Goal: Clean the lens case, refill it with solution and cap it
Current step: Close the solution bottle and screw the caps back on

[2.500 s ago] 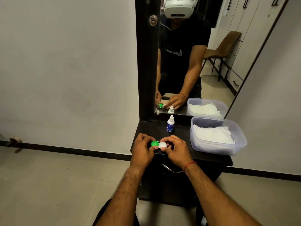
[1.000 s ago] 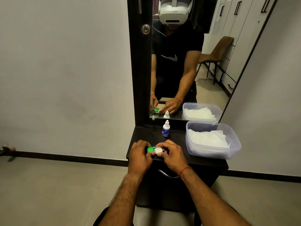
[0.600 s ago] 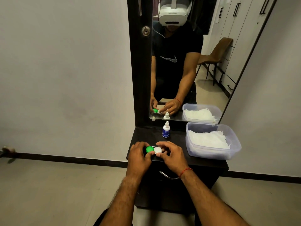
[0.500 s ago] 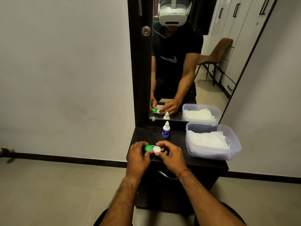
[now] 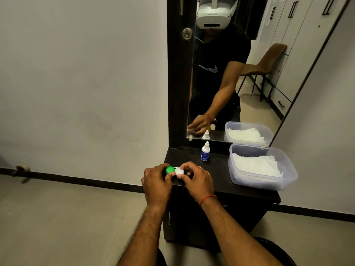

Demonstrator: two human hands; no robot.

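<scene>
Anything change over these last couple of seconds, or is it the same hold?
Little. Both hands slid the lens case slightly left, toward the left edge of the cabinet. The left hand keeps gripping the green cap end, the right hand the white cap. Both caps stay on; solution bottle and tissue tub unmoved.

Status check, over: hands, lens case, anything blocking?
Left hand grips lens case at green cap. Right hand pinches white cap; both caps on. Solution bottle upright behind, tissue tub to the right, neither blocking.
</scene>
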